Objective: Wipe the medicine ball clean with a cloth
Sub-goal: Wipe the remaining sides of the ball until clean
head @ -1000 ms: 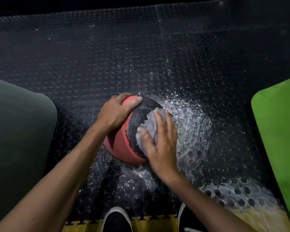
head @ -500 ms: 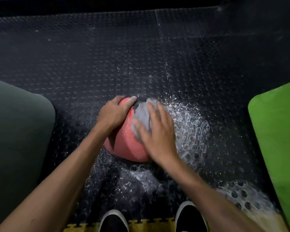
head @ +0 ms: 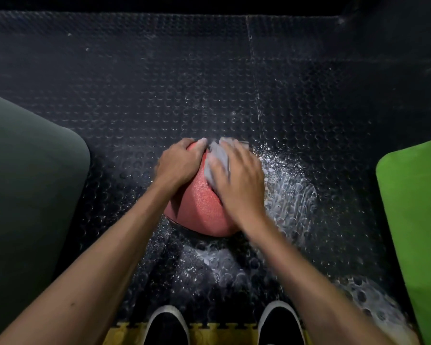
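We brace the red textured rubber medicine ball [head: 202, 207] with our curled left hand [head: 178, 164], while our flat right hand [head: 239, 181] presses the grey cloth [head: 218, 160] firmly, overlapping strokes.

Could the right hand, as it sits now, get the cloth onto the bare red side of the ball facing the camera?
Probably yes. The right hand already presses the cloth on top of the ball, and the red side below lies uncovered; the left hand grips the far left, out of that path.
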